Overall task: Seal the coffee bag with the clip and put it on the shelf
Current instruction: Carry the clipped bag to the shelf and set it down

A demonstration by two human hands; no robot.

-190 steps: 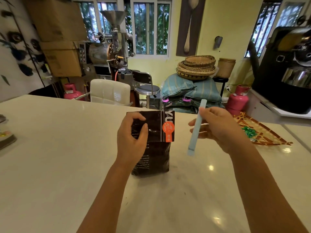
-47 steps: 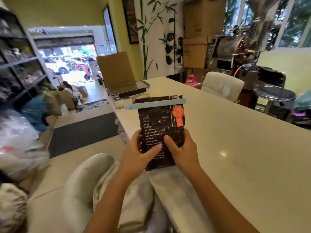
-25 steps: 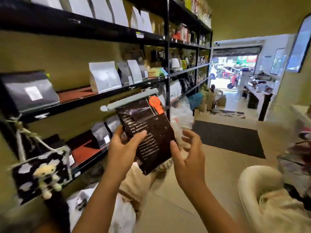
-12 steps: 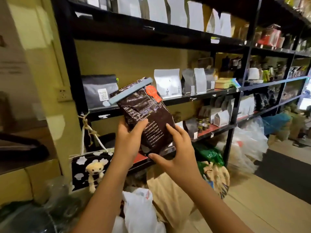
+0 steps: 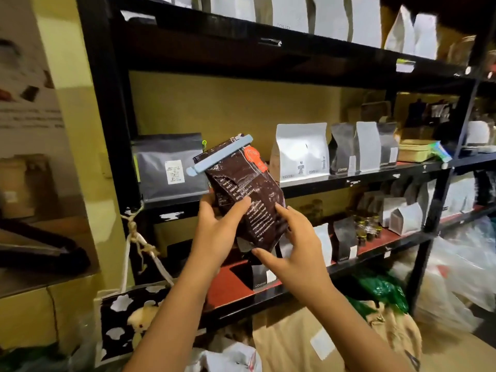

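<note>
I hold the dark brown coffee bag (image 5: 248, 194) tilted to the left, in front of the black shelf (image 5: 349, 181). A pale blue clip (image 5: 218, 158) is clamped across its folded top, beside an orange round label. My left hand (image 5: 217, 232) grips the bag's lower left side, thumb across the front. My right hand (image 5: 292, 248) cups its lower right side and bottom, fingers spread. The bag hangs in the air at the level of the middle board, over the gap between two standing bags.
On the middle board stand a grey bag (image 5: 169, 165) at the left and a white bag (image 5: 300, 153) at the right, with more bags beyond. Lower boards hold small bags and jars. A cow-print tote (image 5: 126, 312) hangs from the post. Paper and plastic sacks lie on the floor.
The clip went onto the bag's top at the counter, and I turned and carried the bag to the shelf. In the last half second the bag came closer to the middle board.
</note>
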